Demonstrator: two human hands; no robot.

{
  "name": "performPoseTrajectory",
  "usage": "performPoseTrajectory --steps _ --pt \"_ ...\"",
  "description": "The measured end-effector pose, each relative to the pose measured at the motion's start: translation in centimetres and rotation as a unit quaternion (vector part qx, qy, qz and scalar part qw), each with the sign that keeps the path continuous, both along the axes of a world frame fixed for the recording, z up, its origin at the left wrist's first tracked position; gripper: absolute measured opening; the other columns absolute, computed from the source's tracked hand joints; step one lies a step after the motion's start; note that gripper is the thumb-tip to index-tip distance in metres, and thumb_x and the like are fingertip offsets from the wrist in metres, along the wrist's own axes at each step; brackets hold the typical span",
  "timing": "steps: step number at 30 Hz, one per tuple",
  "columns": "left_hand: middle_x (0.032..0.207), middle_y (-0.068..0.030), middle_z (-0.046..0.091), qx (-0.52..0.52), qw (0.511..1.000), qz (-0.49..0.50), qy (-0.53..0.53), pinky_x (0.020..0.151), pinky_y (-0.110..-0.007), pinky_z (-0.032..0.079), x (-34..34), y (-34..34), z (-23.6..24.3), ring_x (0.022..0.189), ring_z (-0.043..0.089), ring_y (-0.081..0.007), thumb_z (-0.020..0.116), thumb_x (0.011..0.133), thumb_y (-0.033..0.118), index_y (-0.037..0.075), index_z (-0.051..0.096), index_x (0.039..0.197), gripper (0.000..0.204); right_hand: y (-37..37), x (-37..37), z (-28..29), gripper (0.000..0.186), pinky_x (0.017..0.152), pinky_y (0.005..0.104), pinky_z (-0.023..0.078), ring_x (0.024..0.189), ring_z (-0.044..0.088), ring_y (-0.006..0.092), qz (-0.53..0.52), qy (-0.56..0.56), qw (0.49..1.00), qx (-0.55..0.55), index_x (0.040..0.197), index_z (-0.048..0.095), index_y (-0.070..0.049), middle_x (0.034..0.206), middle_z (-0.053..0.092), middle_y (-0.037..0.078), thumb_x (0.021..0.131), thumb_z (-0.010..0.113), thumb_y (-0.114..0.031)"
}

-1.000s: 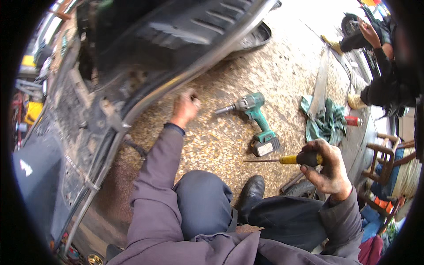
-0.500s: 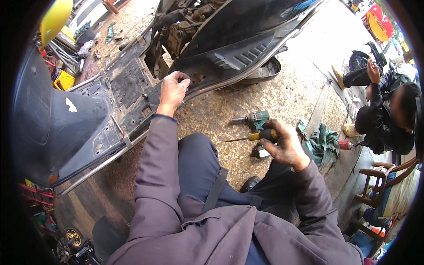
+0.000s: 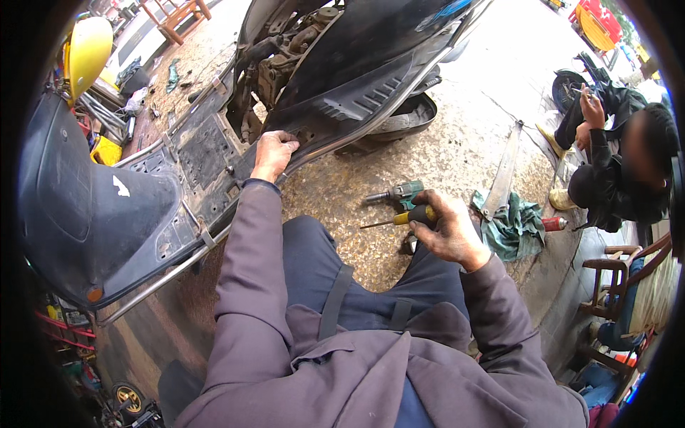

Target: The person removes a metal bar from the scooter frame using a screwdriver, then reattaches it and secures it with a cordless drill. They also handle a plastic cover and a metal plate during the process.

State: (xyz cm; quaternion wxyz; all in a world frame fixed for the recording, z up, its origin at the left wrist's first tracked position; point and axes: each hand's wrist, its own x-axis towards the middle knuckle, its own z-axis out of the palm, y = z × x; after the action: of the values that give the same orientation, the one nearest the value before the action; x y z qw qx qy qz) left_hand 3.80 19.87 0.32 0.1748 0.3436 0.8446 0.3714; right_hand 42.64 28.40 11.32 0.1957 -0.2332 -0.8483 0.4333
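Note:
A scooter (image 3: 178, 139) with black body panels and bare footboard stands across the left and far side. At the lower edge of its side panel (image 3: 342, 103), my left hand (image 3: 274, 155) has its fingers bent together against the panel. Whatever the fingertips hold, if anything, is hidden. My right hand (image 3: 457, 232) is closed round a screwdriver (image 3: 404, 217) with a yellow and black handle, its shaft pointing left, held above my lap. Just beyond it, a green power drill (image 3: 405, 192) lies on the ground.
A green cloth (image 3: 512, 227) lies to the right, with a red can (image 3: 554, 224) next to it and a long grey panel strip (image 3: 504, 171) beyond. A black curved part (image 3: 410, 118) rests beside the scooter. Another person (image 3: 621, 157) sits at the far right near a wooden chair (image 3: 610, 278).
My left hand has come down slightly closer against the panel edge. The screwdriver stays in my right hand, about level. The view has shifted a little, and the other person's hands have moved.

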Motion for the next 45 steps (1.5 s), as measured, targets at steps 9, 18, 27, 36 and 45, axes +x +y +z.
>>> performPoseTrajectory --steps 9,18,27,36,45 --pt "0.077 -0.0066 0.068 0.065 0.994 0.033 -0.085 0.062 -0.03 0.046 -0.1 -0.2 0.2 0.068 0.06 -0.0137 0.073 0.079 0.009 0.0 0.072 0.088 0.012 -0.5 -0.7 0.7 0.035 0.072 0.0318 0.051 0.075 0.063 0.0221 0.008 0.0 1.0 0.015 0.108 0.058 0.001 0.085 0.064 0.014 0.076 0.072 -0.001" --pt "0.073 0.0016 0.059 0.221 0.877 0.014 -0.426 0.049 -0.022 0.04 -2.2 -2.3 0.7 0.058 0.05 -0.0071 0.068 0.086 0.005 0.003 0.065 0.09 0.005 -1.1 -1.0 -0.3 0.038 0.075 0.0361 0.052 0.083 0.067 0.035 -0.011 -0.009 1.0 0.014 0.107 0.059 0.001 0.09 0.065 0.019 0.072 0.074 -0.003" --pt "0.073 0.0 0.062 0.153 0.929 0.01 -0.336 0.053 -0.024 0.043 -1.6 -1.4 0.7 0.062 0.053 -0.0083 0.07 0.084 0.007 0.001 0.067 0.089 0.008 -1.1 -1.0 -0.9 0.035 0.073 0.0384 0.052 0.081 0.066 0.0365 -0.01 -0.004 1.0 0.002 0.104 0.06 -0.001 0.087 0.064 0.02 0.072 0.074 -0.004" --pt "0.081 -0.0081 0.071 0.023 0.999 0.008 0.041 0.07 -0.032 0.049 0.5 0.0 -0.3 0.071 0.063 -0.0163 0.075 0.078 0.011 0.001 0.073 0.09 0.016 -1.4 -0.7 -1.0 0.035 0.073 0.0383 0.052 0.081 0.066 0.0362 -0.003 0.002 1.0 0.007 0.104 0.06 0.001 0.086 0.064 0.02 0.072 0.074 -0.005" --pt "0.08 -0.0078 0.067 0.149 0.981 0.056 0.109 0.07 -0.03 0.052 2.1 -1.6 -0.5 0.072 0.063 -0.0153 0.073 0.08 0.01 0.001 0.069 0.095 0.018 -0.8 -2.9 3.1 0.034 0.071 0.0363 0.053 0.077 0.067 0.0303 0.033 0.037 0.996 0.079 0.107 0.058 0.0 0.085 0.064 0.017 0.076 0.072 -0.004"
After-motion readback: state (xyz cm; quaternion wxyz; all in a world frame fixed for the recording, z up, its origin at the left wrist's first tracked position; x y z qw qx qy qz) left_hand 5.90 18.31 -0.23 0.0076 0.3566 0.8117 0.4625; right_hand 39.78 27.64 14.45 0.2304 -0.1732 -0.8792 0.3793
